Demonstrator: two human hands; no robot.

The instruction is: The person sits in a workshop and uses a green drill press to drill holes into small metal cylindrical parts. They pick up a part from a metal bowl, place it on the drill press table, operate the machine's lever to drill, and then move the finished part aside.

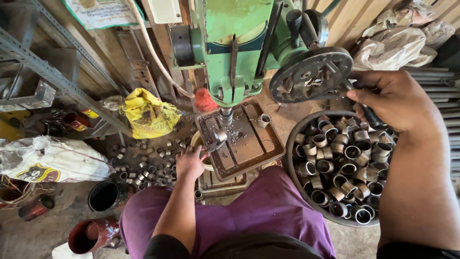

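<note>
Metal ring (pixel 220 136) sits on drill table (pixel 249 144), directly under drill bit (pixel 225 116). Left hand (pixel 189 162) closed on pliers (pixel 209 146) gripping it. Right hand (pixel 390 98) closed around feed handle (pixel 357 93). Basin (pixel 291 163) of rings right of table; loose rings (pixel 148 165) left.

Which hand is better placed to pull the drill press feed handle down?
Right. The right hand already grips the feed handle, while the left hand steadies the metal ring under the drill bit.
</note>
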